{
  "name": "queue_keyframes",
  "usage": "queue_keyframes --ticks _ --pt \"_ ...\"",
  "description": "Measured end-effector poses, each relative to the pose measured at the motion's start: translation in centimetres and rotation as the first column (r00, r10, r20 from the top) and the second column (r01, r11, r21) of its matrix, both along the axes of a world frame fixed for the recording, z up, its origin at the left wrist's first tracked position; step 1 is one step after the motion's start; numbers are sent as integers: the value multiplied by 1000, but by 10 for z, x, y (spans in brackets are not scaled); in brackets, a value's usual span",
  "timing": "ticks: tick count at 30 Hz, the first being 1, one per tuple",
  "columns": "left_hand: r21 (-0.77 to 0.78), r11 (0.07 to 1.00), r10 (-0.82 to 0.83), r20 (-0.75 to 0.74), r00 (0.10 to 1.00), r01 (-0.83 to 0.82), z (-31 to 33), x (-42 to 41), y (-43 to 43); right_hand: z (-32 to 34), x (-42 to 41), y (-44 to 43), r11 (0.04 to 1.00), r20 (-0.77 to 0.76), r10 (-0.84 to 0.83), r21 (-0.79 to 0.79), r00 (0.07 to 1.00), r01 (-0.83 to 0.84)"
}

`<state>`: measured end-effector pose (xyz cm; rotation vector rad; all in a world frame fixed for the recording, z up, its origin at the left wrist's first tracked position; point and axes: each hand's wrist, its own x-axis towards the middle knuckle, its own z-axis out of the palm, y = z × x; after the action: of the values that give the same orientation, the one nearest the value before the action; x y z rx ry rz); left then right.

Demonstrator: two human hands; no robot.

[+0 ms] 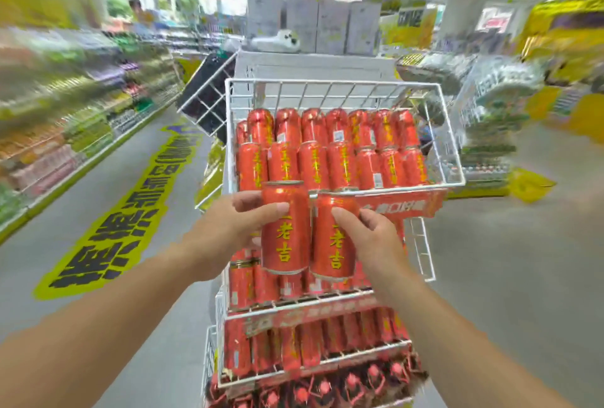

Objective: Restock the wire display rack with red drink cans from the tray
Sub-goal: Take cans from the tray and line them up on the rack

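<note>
A white wire display rack (451,133) stands in front of me with several tiers. Its top basket holds two rows of red drink cans (340,159) lying tilted. My left hand (228,231) grips an upright red can (287,231) with yellow characters, just in front of the top basket's front edge. My right hand (376,237) grips a second red can (333,240) right beside the first; the two cans almost touch. Lower tiers (294,306) also carry red cans. No tray shows in this view.
A shop aisle with stocked shelves (65,119) runs along the left, with a yellow floor sticker (124,221). A dark wire-framed panel (209,97) leans at the rack's upper left. Product displays (490,119) stand to the right, white boxes (313,25) behind the rack.
</note>
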<state>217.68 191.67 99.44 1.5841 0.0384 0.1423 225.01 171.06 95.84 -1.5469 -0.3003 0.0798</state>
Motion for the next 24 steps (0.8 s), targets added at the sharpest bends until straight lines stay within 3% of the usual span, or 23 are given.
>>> queue_keyframes --ticks 6,14,18,24 --pt "-15 1000 26 98 995 -24 73 49 -45 68 57 -44 999 47 -38 -8 998 38" --pt "32 990 138 45 989 -139 88 149 -99 92 176 -113 989 55 -3 -150 999 11" --pt "296 934 196 43 980 -200 82 190 -119 82 233 -129 976 52 21 -217 998 -9" --pt "622 762 227 5 974 -181 58 233 -118 57 278 -126 944 46 36 -329 998 -19"
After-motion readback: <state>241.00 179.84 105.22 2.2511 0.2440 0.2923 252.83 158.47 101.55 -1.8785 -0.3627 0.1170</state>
